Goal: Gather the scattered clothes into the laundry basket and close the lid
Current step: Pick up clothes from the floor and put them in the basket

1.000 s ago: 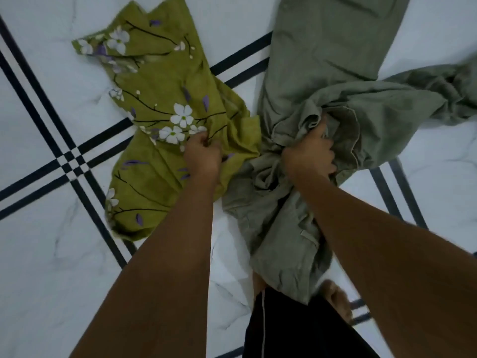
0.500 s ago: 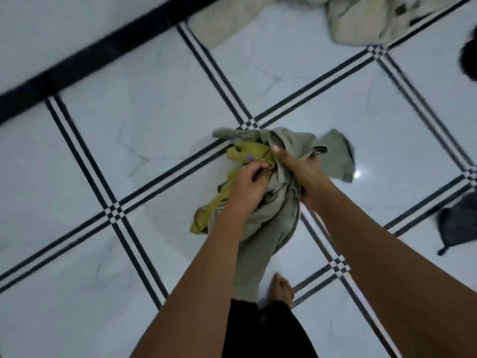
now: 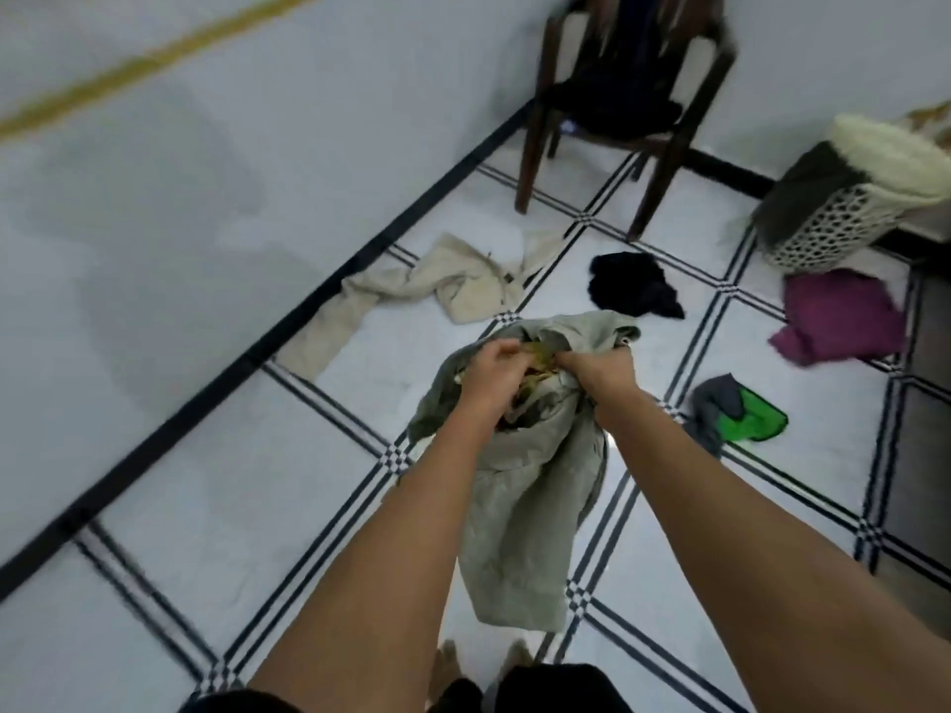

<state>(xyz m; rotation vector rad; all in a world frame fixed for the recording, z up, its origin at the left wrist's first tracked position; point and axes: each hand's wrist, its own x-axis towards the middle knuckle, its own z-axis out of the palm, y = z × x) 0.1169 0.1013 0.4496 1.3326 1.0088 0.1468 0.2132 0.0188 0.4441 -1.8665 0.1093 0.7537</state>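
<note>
My left hand [image 3: 491, 373] and my right hand [image 3: 597, 370] both grip a bundle held up in front of me: grey-green trousers [image 3: 520, 512] hanging down, with the olive floral cloth [image 3: 538, 360] bunched inside at the top. The white lattice laundry basket [image 3: 828, 229] stands at the far right, with a dark garment and a cream one draped over its rim. On the floor lie cream trousers [image 3: 442, 285], a black garment [image 3: 633, 290], a purple garment [image 3: 844, 321] and a grey-and-green cloth [image 3: 736, 414].
A dark wooden chair [image 3: 622, 110] with dark clothes on its seat stands in the far corner. The white wall with a black skirting [image 3: 216, 383] runs along the left. My bare feet [image 3: 483, 666] show at the bottom on white tiles.
I have stood up, lifting both garments off the floor as one bundle. The view has risen from the floor to show the room, basket and other clothes.
</note>
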